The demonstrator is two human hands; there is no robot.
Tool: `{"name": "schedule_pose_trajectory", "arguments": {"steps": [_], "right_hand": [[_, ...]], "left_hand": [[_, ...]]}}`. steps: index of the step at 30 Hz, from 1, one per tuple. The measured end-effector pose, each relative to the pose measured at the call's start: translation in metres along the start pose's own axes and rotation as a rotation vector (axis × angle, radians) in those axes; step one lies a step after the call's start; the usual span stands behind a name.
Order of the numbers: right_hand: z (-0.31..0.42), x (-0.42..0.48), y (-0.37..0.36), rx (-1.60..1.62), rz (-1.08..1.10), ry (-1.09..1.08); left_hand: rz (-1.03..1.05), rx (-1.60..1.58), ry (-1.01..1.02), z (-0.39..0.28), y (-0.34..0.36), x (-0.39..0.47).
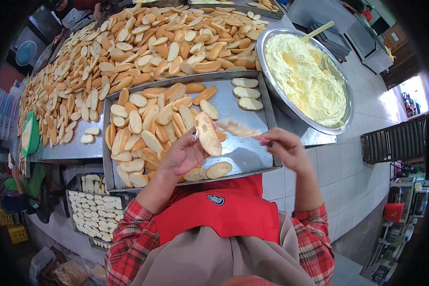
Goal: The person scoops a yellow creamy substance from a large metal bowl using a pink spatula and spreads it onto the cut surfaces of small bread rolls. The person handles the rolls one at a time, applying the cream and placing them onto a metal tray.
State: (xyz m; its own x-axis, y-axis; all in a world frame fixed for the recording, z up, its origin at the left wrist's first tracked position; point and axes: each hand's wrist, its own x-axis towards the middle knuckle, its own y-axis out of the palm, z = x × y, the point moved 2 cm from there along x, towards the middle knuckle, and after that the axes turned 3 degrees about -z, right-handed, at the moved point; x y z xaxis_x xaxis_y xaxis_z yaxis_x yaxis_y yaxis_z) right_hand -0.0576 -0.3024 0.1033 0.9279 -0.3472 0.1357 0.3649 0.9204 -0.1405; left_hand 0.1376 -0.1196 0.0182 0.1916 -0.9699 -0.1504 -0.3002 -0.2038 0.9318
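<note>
My left hand grips a halved oval bread slice, its cut face turned up, above a metal baking tray. Between the fingers of my right hand is the handle of a spreading tool, blurred and just right of that slice. Halved bread slices lie heaped on the tray's left side. Three slices coated with pale cream stand in a column at its far right corner. Close to the near rim rest two loose slices.
A steel bowl of pale yellow cream, with a yellow-handled utensil in it, stands right of the tray. Beyond lies a large bread pile. At left are a green basin, another person and trays of coated slices.
</note>
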Motion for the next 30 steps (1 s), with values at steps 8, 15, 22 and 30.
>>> {"name": "schedule_pose_trajectory", "arguments": {"steps": [8, 15, 22, 30], "right_hand": [[-0.025, 0.028, 0.073, -0.451, -0.287, -0.591], [-0.017, 0.006, 0.033, -0.893, -0.260, -0.544], [-0.018, 0.004, 0.052, -1.104, -0.376, -0.628], [-0.010, 0.023, 0.034, -0.732, -0.361, -0.416]], "left_hand": [[0.100, -0.045, 0.022, 0.004, 0.017, -0.005], [-0.003, -0.028, 0.117, -0.026, 0.002, -0.011], [-0.017, 0.018, 0.021, -0.004, 0.023, 0.001], [0.041, 0.157, 0.178, -0.015, 0.027, -0.003]]}}
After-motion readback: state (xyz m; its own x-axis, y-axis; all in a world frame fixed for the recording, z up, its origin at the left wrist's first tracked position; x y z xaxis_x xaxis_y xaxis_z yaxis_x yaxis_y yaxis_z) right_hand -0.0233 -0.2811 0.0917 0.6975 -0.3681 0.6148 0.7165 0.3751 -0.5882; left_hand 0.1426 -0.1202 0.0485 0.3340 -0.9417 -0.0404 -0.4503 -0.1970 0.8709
